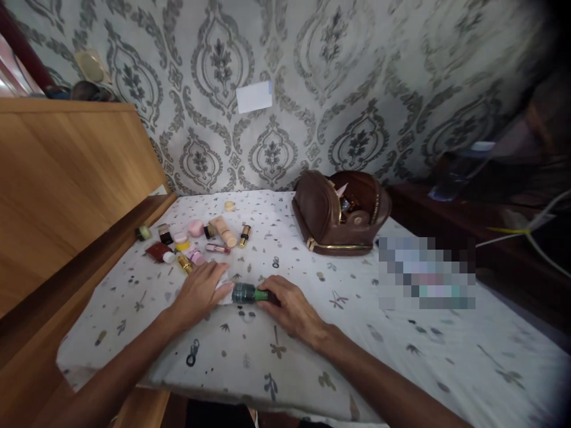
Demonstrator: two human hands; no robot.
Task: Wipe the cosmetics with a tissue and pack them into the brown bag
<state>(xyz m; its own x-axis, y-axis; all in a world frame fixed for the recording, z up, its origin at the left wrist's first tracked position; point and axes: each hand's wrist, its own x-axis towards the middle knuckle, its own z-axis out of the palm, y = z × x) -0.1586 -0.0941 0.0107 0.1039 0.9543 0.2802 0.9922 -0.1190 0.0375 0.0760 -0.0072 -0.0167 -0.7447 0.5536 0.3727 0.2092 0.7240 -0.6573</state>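
and here's the right hand (pixel 289 303), fingers clamped round the narrow end of a dark green bottle (pixel 243 292), probably steadying it while the left hand (pixel 200 288) is closed on a white wipe (pixel 226 295) at the wide end. the bottle lies sideways, right between the two grips. just beyond the left hand, small cosmetics (pixel 222 230) cluster, seemingly set within reach; past the right, a brown bag (pixel 314 214) gapes open.
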